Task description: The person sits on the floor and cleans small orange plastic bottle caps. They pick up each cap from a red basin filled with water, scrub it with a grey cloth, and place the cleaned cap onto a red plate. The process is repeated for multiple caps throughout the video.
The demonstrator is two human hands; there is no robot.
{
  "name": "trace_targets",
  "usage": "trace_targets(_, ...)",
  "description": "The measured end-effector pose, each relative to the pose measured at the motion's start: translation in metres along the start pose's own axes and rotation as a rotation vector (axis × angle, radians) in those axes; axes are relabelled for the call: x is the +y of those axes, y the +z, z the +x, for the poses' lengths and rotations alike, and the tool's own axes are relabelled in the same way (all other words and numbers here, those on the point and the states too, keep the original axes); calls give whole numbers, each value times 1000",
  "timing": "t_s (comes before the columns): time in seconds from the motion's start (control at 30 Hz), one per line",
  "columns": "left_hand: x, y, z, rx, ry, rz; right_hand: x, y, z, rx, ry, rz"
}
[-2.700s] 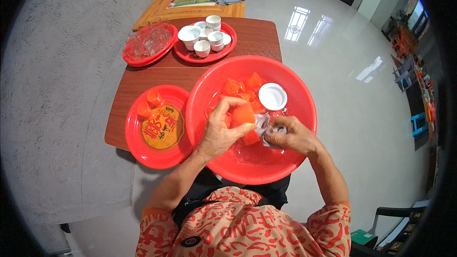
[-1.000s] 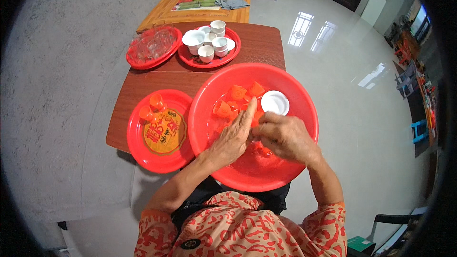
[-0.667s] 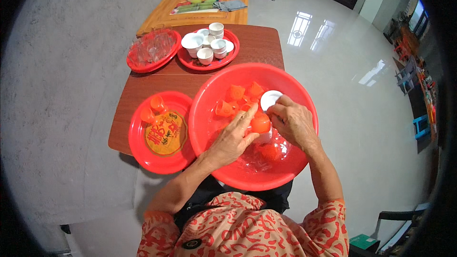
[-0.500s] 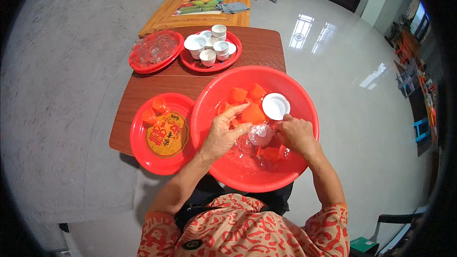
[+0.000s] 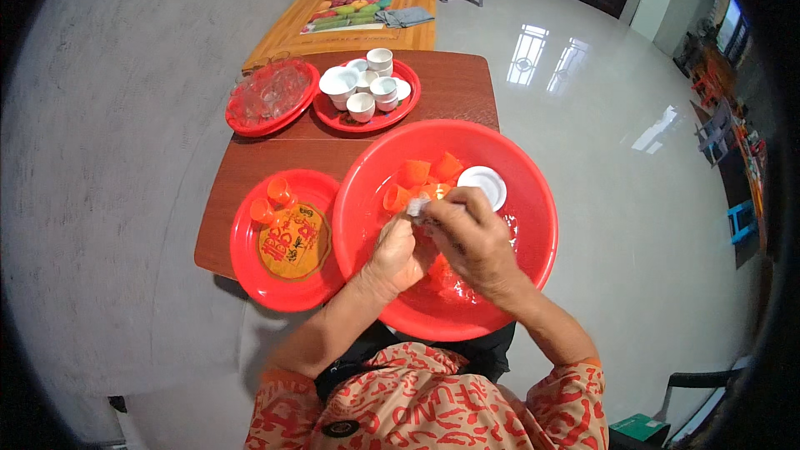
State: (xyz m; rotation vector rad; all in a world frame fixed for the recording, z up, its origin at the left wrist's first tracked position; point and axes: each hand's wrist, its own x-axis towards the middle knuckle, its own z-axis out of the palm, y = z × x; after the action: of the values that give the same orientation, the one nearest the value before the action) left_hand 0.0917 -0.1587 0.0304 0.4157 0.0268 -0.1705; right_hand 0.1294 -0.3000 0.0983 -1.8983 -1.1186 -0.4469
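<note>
Over the red basin (image 5: 533, 267), my two hands meet. My right hand (image 5: 477, 242) has its fingers closed on a small whitish, crumpled-looking thing (image 5: 417, 207) at my left fingertips. My left hand (image 5: 395, 254) is curled just below it, palm turned inward; what lies in its fingers is hidden behind my right hand. Several orange plastic cups (image 5: 412, 173) sit in the water beyond my hands. A white round dish (image 5: 485, 187) lies beside them, partly covered by my right hand.
Left of the basin, a red tray (image 5: 250, 271) carries two orange cups (image 5: 282, 192). Farther back on the brown table (image 5: 450, 83) stand a red tray (image 5: 367, 127) of white cups (image 5: 360, 107) and another of clear glasses (image 5: 279, 87). A wooden table (image 5: 283, 25) adjoins behind.
My right hand has come up from the water at the basin's right side and moved left to my left hand. My left hand has drawn slightly nearer and curled in.
</note>
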Motion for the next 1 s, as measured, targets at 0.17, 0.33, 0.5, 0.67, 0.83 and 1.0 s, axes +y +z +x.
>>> trace_targets(0.17, -9, 31, 0, 2, 53, -40, 13, 1, 5, 204, 177, -59)
trace_targets(0.33, -7, 17, 6, -189, 28, -135, 34, 2, -11, 180, 328, 145)
trace_targets(0.5, -6, 21, 4, 111, 146, 10, 9, 4, -8, 107, -53, -98)
trace_targets(0.67, -3, 1, -5, 30, 60, -78, 5, 0, -14, 7, -23, -78)
trace_targets(0.83, -3, 16, -6, 144, 39, 75, 12, -16, -19, -162, -22, 20)
trace_targets(1.0, -7, 30, -8, 182, 47, 336, 17, -24, -18, -308, 68, 68)
